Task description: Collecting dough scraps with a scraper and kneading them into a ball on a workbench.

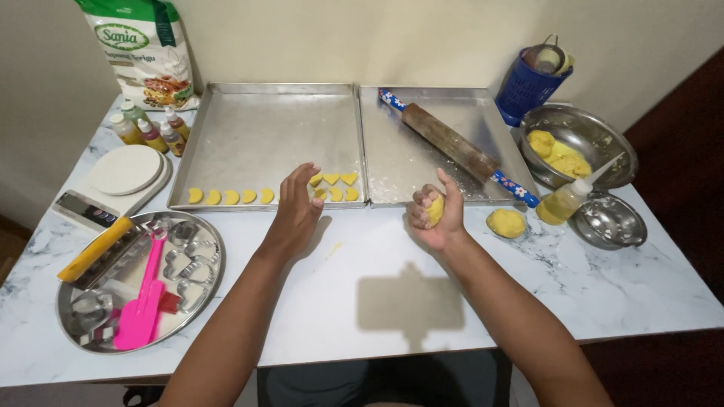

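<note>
My right hand [436, 213] is closed around a lump of yellow dough [435, 209], held just above the marble table near the front edge of the right baking tray [422, 162]. My left hand [296, 209] hovers with fingers apart at the front edge of the left baking tray [256, 136], its fingertips beside small yellow dough shapes [332, 186]. A row of crescent-shaped dough pieces [230, 197] lies along that tray's front. Another dough ball [505, 223] rests on the table to the right.
A rolling pin [452, 143] lies across the right tray. A steel bowl [596, 136] holds more dough, beside an oil bottle [562, 202] and a small strainer [609, 222]. At left: a round tray of cutters [192, 298], pink spatula [143, 301], scale [121, 177], colouring bottles [151, 132], flour bag [147, 53].
</note>
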